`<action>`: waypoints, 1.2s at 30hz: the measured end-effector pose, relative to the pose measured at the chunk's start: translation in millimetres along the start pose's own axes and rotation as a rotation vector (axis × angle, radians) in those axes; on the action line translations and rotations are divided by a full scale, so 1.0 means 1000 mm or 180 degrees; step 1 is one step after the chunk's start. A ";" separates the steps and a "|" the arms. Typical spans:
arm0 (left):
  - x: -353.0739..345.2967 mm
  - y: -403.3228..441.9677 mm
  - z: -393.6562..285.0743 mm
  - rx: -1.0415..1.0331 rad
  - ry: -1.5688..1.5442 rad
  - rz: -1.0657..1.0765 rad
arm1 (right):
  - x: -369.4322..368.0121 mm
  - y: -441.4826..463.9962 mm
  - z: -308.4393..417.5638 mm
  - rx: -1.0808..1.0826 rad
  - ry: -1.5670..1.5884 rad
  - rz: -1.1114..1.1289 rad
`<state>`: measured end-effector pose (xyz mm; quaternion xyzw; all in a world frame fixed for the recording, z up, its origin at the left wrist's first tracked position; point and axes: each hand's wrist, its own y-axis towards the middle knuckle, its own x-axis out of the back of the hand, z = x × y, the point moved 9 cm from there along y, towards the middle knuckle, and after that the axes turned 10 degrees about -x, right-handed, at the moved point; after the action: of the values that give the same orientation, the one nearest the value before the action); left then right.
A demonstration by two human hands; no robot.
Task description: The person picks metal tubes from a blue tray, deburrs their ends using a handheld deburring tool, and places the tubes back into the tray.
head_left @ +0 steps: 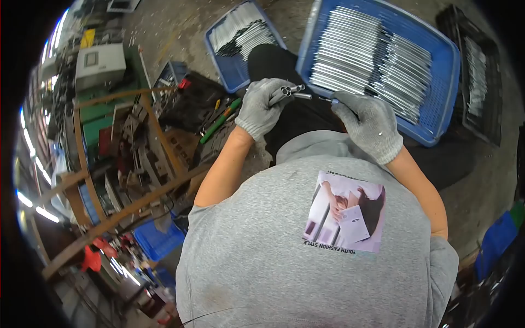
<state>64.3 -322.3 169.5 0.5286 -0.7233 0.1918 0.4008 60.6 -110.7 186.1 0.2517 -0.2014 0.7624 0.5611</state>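
Over the dark trousers [303,120] of the person, close in front of the body, both hands work near each other, each in a light knitted glove. The left hand [262,106] is closed, with the fingers bent, and has hold of a few short metal tubes [285,91], whose round open ends are visible. The right hand [374,123] is partly curled; its thumb and forefinger pinch a small blue piece [334,101], from which a thin tip points toward the tubes. Whether this tip touches any tube, I cannot tell. Beyond the right hand stands a large blue basket [445,93], in which shiny metal rods [344,49] lie in two dense groups side by side. Beyond the left hand is a smaller blue basket [216,68], also with shiny metal pieces [254,35] inside. At the far right, a dark crate [492,126] holds more metal pieces, but their shape is not clear. To the left of the left forearm lies a long green tool [219,121], and farther left, a wooden frame [126,210] stands among many mixed objects.
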 end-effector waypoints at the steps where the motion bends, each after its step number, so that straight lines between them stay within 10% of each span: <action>1: 0.006 -0.013 0.005 0.0080 0.0026 -0.0067 | -0.007 0.004 0.008 0.0073 0.0003 0.0079; 36: 0.035 -0.098 0.010 0.0107 0.0601 -0.0905 | -0.111 0.023 0.048 0.0112 -0.0630 0.1694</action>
<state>146.6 -387.0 176.4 0.6118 -0.5970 0.1940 0.4812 73.3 -229.5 156.0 0.2729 -0.3010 0.8580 0.3143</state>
